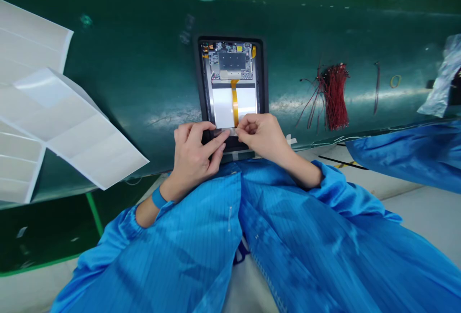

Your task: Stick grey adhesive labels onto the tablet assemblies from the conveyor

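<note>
Green bench (118, 78) | 1 opened tablet (230, 82) | left hand (192, 154), right hand (261, 136) on 1 strip (230, 132)

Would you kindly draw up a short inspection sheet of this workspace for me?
Surface: green bench mat, glossy, with scuffs.
Job's things: opened tablet in a black frame, circuit board exposed.
Clutter: folded white sheets at left; yellow rubber band at right.
Hands: left hand and right hand pinch a small silvery strip at the tablet's lower edge.
Cables: orange flex cable on the tablet; bundle of red wires on the mat.
Surroundings: blue smock, blue wrist strap, crumpled clear plastic at right.
</note>
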Demonstrator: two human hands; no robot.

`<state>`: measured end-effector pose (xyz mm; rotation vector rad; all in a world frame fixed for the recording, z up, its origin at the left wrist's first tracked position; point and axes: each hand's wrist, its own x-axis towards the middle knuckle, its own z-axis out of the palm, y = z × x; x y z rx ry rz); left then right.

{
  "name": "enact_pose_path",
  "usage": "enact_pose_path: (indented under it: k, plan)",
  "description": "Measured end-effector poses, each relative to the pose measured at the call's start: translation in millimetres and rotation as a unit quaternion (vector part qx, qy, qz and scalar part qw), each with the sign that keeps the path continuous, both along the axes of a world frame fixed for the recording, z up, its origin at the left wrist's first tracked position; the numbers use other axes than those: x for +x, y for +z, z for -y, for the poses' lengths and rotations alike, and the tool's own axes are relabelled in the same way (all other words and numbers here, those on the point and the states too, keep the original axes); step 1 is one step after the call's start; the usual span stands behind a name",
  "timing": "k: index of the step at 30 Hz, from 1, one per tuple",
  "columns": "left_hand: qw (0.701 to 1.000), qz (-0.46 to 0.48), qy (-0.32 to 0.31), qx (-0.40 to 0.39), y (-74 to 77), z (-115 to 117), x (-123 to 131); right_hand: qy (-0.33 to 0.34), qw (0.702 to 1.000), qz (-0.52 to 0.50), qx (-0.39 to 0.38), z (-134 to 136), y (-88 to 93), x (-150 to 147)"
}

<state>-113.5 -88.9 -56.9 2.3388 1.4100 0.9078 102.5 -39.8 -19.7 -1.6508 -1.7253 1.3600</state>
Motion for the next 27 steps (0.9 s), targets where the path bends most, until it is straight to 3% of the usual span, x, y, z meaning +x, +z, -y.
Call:
enact_pose_path:
  k: [12,15,18,22,27]
  plan:
    - [1.000,-0.009,0.009,-0.005,-4.9,-1.7,5.3,0.030,0.996,0.078,0.037,-2.2,11.1,-7.0]
    - [0.999,-0.024,0.021,-0.011,-5.2,-1.2,7.9,0.059,0.988,0.138,0.040,-2.2,12.3,-10.9]
    - [0.998,-0.041,0.037,0.005,-3.9,0.1,8.5,0.109,0.961,0.247,0.068,0.9,14.3,-11.9]
    - [0.997,-0.043,0.061,0.020,-1.0,2.0,4.9,0.145,0.915,0.341,0.160,8.0,18.0,-1.3]
    - [0.998,-0.044,0.038,-0.026,-3.9,1.6,-0.4,0.247,0.881,0.247,0.319,15.8,6.3,23.9]
